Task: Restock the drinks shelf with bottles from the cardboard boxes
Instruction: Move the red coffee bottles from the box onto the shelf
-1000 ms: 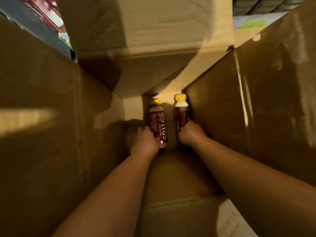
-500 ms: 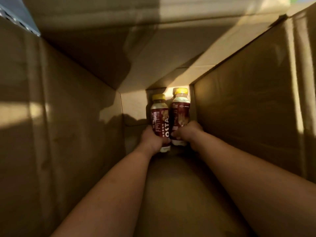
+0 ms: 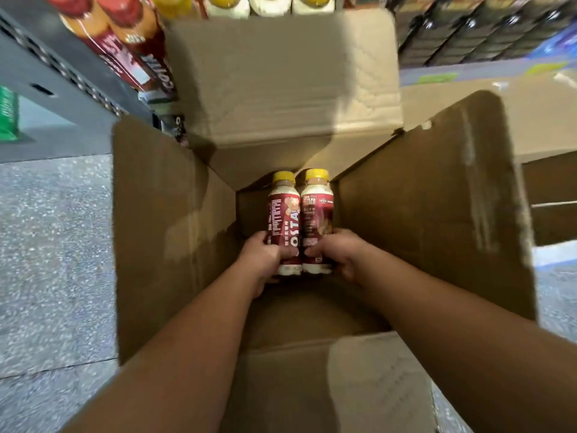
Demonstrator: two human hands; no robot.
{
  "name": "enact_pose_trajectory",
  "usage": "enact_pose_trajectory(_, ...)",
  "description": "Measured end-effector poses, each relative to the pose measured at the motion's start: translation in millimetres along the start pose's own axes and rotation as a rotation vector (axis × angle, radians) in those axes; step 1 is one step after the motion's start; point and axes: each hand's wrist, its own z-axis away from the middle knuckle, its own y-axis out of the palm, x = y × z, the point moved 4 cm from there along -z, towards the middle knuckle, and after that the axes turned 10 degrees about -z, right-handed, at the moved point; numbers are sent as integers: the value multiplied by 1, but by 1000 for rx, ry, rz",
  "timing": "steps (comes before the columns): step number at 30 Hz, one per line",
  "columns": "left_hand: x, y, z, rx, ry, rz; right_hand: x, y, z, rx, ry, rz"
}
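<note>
Two low grips | left hand curls round left bottle | right hand round right bottle | bottles touching, likely for one lift from cardboard box | shelf at 11 o'clock

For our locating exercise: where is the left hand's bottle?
Head view, centre: the left bottle is inside the cardboard box, gripped by the left hand, beside the right hand's bottle.

Grey speckled floor at left; dark stacked packs top right.
</note>
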Motion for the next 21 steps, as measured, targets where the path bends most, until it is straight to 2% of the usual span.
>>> enact_pose_trajectory(3,-14,-4,45,18,39,10,8,-6,42,-7,-31,-30)
enact_pose_trajectory(8,-38,-8,125,53,141,58,24,-16,123,77,-64,-156)
enact_pose_trajectory(14,-90,-19,209,55,249,118,67,-19,210,212,-230,-213)
enact_pose_trajectory(21,-160,-33,294,28,437,180,138,-30,296,302,-490,-123)
